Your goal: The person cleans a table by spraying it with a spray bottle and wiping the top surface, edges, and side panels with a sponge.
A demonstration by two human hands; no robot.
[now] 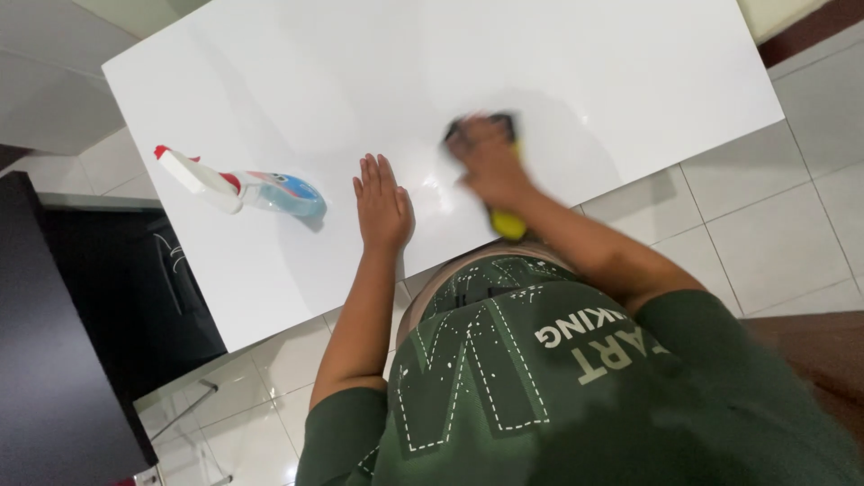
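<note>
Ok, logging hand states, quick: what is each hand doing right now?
Left hand: open, flat on the white table, holding nothing.
Right hand: closed on a yellow and dark cleaning tool, blurred.

Lighting: bright, even, from overhead. Tabletop (585, 81): glossy white, soft glare patches, faint reflections. Shadows: short, dim, under the spray bottle (243, 187) and left hand (382, 205). Blur: right hand (490, 162) smeared by motion (its dark cloth too). Left edge: dark, underexposed. Edges: straight lines bow slightly.
</note>
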